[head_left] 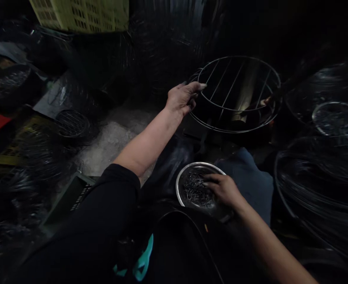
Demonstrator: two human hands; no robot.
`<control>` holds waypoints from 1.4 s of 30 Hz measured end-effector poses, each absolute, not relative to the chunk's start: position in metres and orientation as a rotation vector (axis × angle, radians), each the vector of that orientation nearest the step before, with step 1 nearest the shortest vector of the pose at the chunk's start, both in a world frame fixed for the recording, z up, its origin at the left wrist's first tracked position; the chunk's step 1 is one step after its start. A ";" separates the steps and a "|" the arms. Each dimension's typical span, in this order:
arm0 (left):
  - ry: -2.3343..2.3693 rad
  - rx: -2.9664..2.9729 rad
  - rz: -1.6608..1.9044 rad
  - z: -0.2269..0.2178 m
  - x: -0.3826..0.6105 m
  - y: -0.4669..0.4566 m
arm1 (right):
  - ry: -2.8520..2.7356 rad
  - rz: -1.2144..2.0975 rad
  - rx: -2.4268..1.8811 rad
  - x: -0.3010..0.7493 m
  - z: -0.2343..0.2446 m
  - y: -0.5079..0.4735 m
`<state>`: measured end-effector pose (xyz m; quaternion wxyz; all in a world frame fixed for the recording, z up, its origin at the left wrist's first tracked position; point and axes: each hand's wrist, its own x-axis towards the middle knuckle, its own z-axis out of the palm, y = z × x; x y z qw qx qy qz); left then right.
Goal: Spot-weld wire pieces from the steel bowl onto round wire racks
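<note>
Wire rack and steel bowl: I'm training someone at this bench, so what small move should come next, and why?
Probably pinch out one small wire piece from the steel bowl with the right hand, since its fingers are among the loose pieces, while the left hand is at the rim of the round wire rack, placed to steady it.

One head-worn camera looks forward and down, close over the hands (181,98).

Yellow-green lattice crate (79,14), silver bowl (182,183), black sleeve (85,221), teal print (143,259)
</note>
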<state>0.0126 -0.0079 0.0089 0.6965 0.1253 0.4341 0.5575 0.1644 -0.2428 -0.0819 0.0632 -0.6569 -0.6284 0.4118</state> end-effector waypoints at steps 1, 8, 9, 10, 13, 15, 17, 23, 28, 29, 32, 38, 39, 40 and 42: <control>0.980 0.324 1.236 0.011 0.014 -0.012 | -1.683 1.347 -1.968 0.174 -0.078 -0.246; 1.031 0.437 1.198 0.015 0.024 -0.035 | -1.370 0.718 -2.260 0.257 -0.042 -0.298; 1.021 0.445 1.196 0.014 0.026 -0.035 | -1.432 0.612 -2.352 0.265 -0.040 -0.306; 1.014 0.444 1.197 0.013 0.027 -0.036 | -1.493 0.573 -2.447 0.270 -0.040 -0.312; 0.992 0.414 1.213 0.007 0.030 -0.034 | -1.637 0.684 -2.669 0.274 -0.042 -0.325; 0.974 0.409 1.219 0.004 0.031 -0.033 | -1.673 0.726 -2.726 0.271 -0.045 -0.328; 0.958 0.401 1.221 0.004 0.031 -0.033 | -1.734 0.677 -2.710 0.269 -0.046 -0.330; 0.939 0.331 1.229 0.010 0.028 -0.038 | -1.844 0.376 -2.478 0.270 -0.053 -0.334; 0.940 0.377 1.228 0.009 0.027 -0.038 | -1.852 0.346 -2.442 0.268 -0.064 -0.326; 0.940 0.375 1.229 0.009 0.027 -0.038 | -1.872 0.342 -2.457 0.266 -0.064 -0.325; 0.937 0.350 1.231 0.009 0.027 -0.038 | -1.984 0.244 -2.518 0.254 -0.062 -0.322; 0.949 0.306 1.236 0.006 0.027 -0.037 | -2.354 0.020 -2.551 0.222 -0.052 -0.322; 0.949 0.306 1.237 0.005 0.026 -0.037 | -2.361 0.027 -2.559 0.221 -0.050 -0.321; 0.947 0.302 1.238 0.005 0.026 -0.037 | -2.354 0.042 -2.577 0.221 -0.048 -0.320; 0.939 0.282 1.236 0.003 0.025 -0.037 | -2.302 0.103 -2.638 0.226 -0.044 -0.319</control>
